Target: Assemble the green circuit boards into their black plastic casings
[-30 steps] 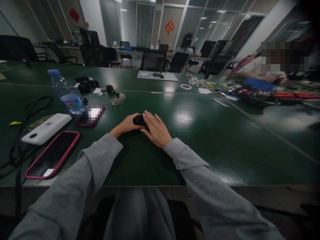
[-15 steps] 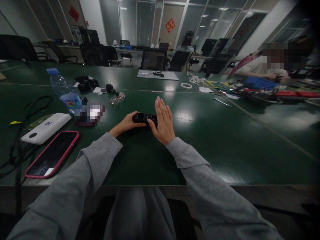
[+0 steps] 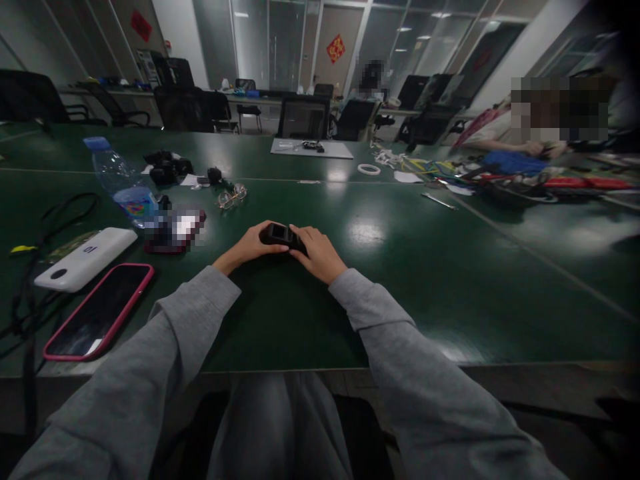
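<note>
Device (image 3: 281, 233) partly behind right hand (image 3: 319, 252)

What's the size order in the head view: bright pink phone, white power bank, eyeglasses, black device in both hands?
Largest: bright pink phone
White power bank
Black device, partly covered by the hands
Smallest: eyeglasses

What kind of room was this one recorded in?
Probably a shared office or workshop: a long green table, mesh-backed office chairs such as the one across it, and tangled cables at the far right.
</note>
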A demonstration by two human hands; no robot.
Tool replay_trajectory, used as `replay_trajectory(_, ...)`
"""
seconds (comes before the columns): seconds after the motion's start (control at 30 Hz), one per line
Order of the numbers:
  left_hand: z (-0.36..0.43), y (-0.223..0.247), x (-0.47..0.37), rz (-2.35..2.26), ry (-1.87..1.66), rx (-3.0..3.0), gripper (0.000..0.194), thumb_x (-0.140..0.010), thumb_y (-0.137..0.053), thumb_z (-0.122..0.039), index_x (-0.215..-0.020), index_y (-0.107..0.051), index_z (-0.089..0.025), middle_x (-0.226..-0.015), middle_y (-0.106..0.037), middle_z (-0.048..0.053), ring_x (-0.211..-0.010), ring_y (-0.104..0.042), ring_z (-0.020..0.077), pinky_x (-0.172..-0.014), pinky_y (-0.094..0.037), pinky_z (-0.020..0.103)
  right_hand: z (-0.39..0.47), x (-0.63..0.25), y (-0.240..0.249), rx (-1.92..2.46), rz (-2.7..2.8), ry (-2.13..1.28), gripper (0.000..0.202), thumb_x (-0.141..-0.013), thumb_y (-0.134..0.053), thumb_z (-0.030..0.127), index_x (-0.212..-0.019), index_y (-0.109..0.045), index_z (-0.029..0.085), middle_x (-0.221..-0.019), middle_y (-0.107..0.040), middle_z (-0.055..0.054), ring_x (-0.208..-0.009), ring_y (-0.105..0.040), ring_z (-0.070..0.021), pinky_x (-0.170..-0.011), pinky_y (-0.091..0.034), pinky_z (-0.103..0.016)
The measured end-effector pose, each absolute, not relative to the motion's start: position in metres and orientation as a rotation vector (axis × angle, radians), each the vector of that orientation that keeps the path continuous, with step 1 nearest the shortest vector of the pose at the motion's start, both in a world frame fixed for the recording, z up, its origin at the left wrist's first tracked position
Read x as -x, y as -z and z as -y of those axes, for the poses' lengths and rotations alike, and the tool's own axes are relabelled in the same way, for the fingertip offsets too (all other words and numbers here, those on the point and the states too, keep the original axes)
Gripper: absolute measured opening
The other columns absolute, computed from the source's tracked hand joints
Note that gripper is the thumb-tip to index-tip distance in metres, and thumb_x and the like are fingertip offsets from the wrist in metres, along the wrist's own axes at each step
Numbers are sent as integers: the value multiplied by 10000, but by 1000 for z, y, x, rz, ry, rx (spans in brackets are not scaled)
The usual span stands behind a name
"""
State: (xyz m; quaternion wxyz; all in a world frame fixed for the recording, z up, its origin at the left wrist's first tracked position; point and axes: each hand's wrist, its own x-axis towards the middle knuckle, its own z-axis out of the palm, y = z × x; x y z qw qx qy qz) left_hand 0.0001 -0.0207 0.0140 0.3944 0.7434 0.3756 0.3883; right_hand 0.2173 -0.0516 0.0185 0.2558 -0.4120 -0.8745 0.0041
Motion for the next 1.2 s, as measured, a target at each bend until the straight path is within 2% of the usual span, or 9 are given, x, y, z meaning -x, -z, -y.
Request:
replay_trajectory(0.07, 21, -14, -1, -914, -1013, -1858, 642, -656, -799, -336, -1222, -533, -192, -1208, -632, 107, -1103, -601, 238, -969, -466, 428, 49, -219, -19, 1068, 2316, -28, 499, -937, -510, 336, -1403, -410, 189, -1176, -569, -133, -1073, -540, -285, -883, -489, -466)
replay_trajectory(0.13, 19, -12, -1, -888, -1032, -1815, 777, -643, -809, -302, -1324, -447, -206, -1248, -611, 123, -1120, -600, 248, -979, -463, 446, 48, -221, -23, 1029, 2136, 6, 497, -942, -495, 352, -1409, -391, 217, -1211, -542, -122, -1118, -514, -283, -926, -469, -476)
replay_trajectory(0.2, 17, -9, 1, -892, -1008, -1793, 887, -625, -822, -273, -1388, -375, -213, -1240, -610, 133, -1110, -607, 254, -983, -460, 465, 46, -225, -29, 1055, 1871, 62, 516, -951, -460, 393, -1431, -340, 243, -1277, -493, -119, -1190, -469, -291, -983, -428, -512)
replay_trajectory(0.3, 14, -8, 5, -895, -930, -1813, 938, -615, -829, -253, -1421, -352, -219, -1241, -605, 138, -1137, -593, 265, -1012, -436, 485, 36, -237, -31, 1159, 1581, 110, 531, -946, -435, 443, -1425, -329, 240, -1302, -461, -131, -1227, -434, -312, -1013, -380, -573)
replay_trajectory(0.4, 14, -9, 8, -903, -883, -1829, 893, -622, -824, -253, -1402, -393, -202, -1256, -595, 145, -1150, -584, 273, -1028, -421, 497, 23, -249, -19, 1272, 1540, 69, 512, -911, -492, 447, -1355, -419, 203, -1248, -498, -156, -1185, -464, -326, -988, -392, -584)
replay_trajectory(0.53, 13, -10, 12, -914, -868, -1839, 799, -647, -803, -250, -1362, -451, -195, -1265, -584, 138, -1135, -589, 269, -1024, -422, 501, 14, -249, -1, 1347, 1649, -48, 426, -883, -550, 382, -1250, -514, 170, -1173, -555, -164, -1112, -525, -311, -950, -438, -541)
replay_trajectory(0.73, 2, -3, 21, -870, -900, -1773, 784, -637, -799, -207, -1341, -456, -184, -1196, -613, 131, -1128, -595, 258, -1019, -430, 480, 22, -241, -1, 1338, 1841, -123, 344, -847, -620, 395, -1123, -587, 191, -1074, -596, -121, -1024, -572, -279, -901, -476, -477)
replay_trajectory(0.97, -16, 9, 38, -1077, -1096, -1699, 535, -729, -680, -146, -1239, -518, -163, -1131, -620, 104, -1039, -611, 203, -1009, -435, 465, 31, -237, -8, 1176, 1982, -260, 344, -840, -626, 428, -1097, -569, 207, -1032, -610, -73, -958, -590, -228, -852, -494, -389)
replay_trajectory(1.2, -13, 6, 34, -1074, -1053, -1697, 461, -769, -597, -115, -1223, -525, -149, -1136, -637, 104, -1072, -611, 207, -1015, -434, 465, 21, -242, 4, 1331, 1937, -43, 389, -834, -628, 369, -1149, -540, 158, -1104, -553, -141, -1060, -538, -289, -914, -475, -469)
